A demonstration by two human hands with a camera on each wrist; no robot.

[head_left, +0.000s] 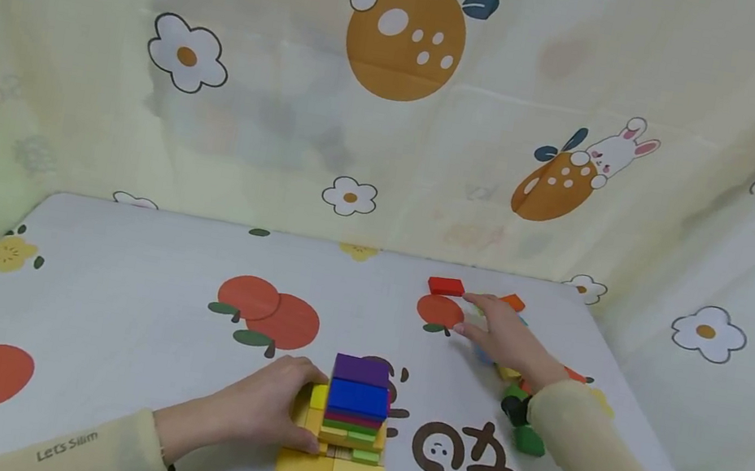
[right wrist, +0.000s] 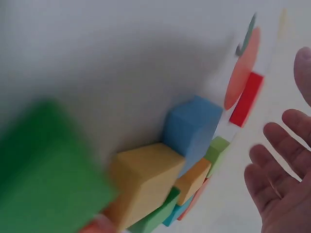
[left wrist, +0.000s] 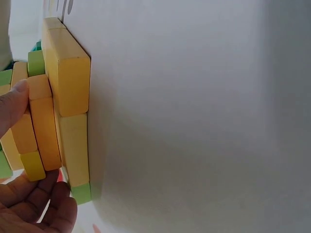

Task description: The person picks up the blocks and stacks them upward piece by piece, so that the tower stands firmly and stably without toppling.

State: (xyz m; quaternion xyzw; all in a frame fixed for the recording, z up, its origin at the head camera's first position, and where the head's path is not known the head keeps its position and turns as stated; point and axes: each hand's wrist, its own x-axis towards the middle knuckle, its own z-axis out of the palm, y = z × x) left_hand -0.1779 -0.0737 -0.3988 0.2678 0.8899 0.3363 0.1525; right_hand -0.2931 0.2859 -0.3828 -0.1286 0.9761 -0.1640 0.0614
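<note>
A tabletop [head_left: 116,293] covered in a white cloth printed with oranges and flowers carries everything here, with a cartoon-rabbit curtain [head_left: 400,91] hung behind and to the sides. Near the front edge stands a block tower [head_left: 348,420] — wide yellow slabs at the base, thinner green, yellow and red pieces above, then a blue block and a purple one on top. The left hand [head_left: 269,408] is curled against the tower's left side; the left wrist view shows its thumb and fingers [left wrist: 29,204] pressed onto the yellow pieces, steadying them. Well apart, toward the far right, lies a loose pile of blocks [right wrist: 165,184] — green, yellow, blue and orange ones crowded together. The right hand [head_left: 505,340] hovers over that pile with fingers spread and relaxed, holding nothing. Just beyond its fingertips sits a small red block [head_left: 446,286], flat on the cloth.
</note>
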